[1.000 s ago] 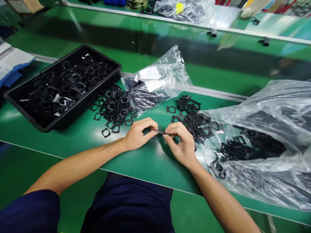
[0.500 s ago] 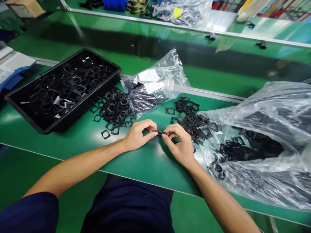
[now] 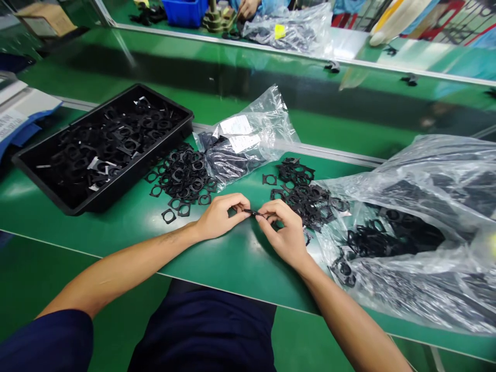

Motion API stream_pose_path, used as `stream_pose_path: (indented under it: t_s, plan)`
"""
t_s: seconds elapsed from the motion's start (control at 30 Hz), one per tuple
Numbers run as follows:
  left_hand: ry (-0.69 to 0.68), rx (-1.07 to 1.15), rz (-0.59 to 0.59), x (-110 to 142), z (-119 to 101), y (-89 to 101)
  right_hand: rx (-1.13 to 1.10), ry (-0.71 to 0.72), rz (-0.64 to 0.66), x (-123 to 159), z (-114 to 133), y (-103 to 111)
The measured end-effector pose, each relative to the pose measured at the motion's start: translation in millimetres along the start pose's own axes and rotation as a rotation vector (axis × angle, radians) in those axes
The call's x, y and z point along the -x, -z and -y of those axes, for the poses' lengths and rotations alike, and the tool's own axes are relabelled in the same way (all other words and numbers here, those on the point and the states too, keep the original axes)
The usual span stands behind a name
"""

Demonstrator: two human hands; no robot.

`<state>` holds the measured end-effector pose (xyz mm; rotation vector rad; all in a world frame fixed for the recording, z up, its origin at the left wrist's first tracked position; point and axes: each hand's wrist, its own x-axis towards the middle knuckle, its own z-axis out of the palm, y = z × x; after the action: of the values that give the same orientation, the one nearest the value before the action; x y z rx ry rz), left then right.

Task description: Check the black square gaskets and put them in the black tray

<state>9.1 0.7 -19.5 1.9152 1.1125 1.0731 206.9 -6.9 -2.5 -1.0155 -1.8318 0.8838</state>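
Observation:
My left hand (image 3: 220, 217) and my right hand (image 3: 284, 232) meet over the green table (image 3: 232, 258), fingers pinched together on one small flat black plastic part (image 3: 253, 212) held edge-on between them. To the left of my hands lies a loose pile of black ring-shaped parts (image 3: 182, 178). A second pile of the same parts (image 3: 306, 194) lies just right of my right hand, spilling from a large clear bag (image 3: 418, 227).
A black tray (image 3: 31, 168) full of black parts stands at the left. A smaller clear bag (image 3: 248, 139) with white labels lies behind the left pile. A metal rail and green belt run behind. Another person's hand (image 3: 248, 8), a blue bin and bags lie at the far side.
My hands have stayed together on the small part, with only slight finger movement. The view has tilted a little, so the table's things sit lower in the picture.

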Motion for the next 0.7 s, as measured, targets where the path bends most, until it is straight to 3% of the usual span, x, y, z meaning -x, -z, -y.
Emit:
stream_pose_path:
  t_s: [0.7]
  plan:
    - [-0.015, -0.013, -0.028, 0.6, -0.7, -0.8, 0.012, -0.010, -0.001, -0.4, 0.3, 0.3]
